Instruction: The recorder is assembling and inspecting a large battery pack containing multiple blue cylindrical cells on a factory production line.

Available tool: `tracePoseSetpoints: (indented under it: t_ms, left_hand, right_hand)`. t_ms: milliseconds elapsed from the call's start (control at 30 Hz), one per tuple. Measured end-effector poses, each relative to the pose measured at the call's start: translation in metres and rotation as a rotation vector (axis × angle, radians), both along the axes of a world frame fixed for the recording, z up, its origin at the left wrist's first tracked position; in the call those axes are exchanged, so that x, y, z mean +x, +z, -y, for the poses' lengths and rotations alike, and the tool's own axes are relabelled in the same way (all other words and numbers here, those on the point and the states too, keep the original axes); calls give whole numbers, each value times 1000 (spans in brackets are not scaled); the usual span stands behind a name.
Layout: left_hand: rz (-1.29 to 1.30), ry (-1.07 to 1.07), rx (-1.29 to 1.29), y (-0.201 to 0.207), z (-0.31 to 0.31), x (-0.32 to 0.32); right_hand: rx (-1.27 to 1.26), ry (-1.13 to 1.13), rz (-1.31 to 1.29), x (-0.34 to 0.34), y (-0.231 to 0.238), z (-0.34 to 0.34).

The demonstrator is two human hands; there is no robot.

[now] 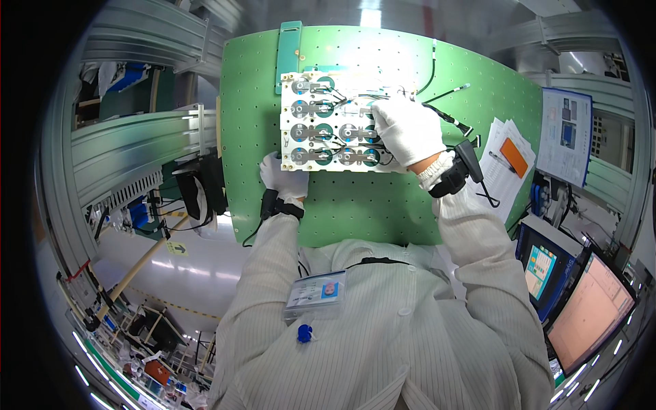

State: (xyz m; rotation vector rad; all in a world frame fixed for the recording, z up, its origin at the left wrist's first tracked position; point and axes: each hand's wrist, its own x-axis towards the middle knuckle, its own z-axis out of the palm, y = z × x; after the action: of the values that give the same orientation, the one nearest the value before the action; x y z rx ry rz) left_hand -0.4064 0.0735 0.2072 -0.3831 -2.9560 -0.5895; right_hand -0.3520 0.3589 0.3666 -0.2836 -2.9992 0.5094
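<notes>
A white rectangular plate (314, 166) carrying rows of round silver-and-teal parts with black wires lies on the green perforated board (342, 212). My left hand (283, 179), in a white glove, is at the plate's near left corner. Its fingers close around that edge, partly hidden by the plate. Over the plate's right part is my right hand (410, 131), also gloved, fingers curled down and pressed together among the wires. Whatever is between those fingertips is hidden. Black bands with small boxes sit on both wrists.
A teal bracket (289, 51) stands behind the plate's left end. Black cables (447, 117) lie to the right. Farther right are papers (502, 174) with an orange card (514, 158) and pen, a hanging document sheet (564, 137), and screens (591, 311). Metal rails (137, 130) run along the left.
</notes>
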Motion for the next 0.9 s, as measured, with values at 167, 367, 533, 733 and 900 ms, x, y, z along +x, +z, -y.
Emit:
tracePoseSetpoints:
  t_ms: [167, 367, 533, 733, 900]
  left_hand:
    - [49, -5, -11, 2, -3, 2]
    - [54, -25, -42, -30, 21, 4]
    - [68, -52, -35, -30, 5, 2]
    - [87, 30, 172, -66, 26, 1]
    - [82, 26, 180, -45, 18, 1]
  right_hand:
    - [34, -12, -14, 0, -1, 1]
    - [59, 1, -39, -3, 0, 7]
    - [49, -17, -16, 5, -3, -5]
    - [-33, -37, -35, 0, -2, -5]
    - [-44, -143, -196, -11, 4, -19]
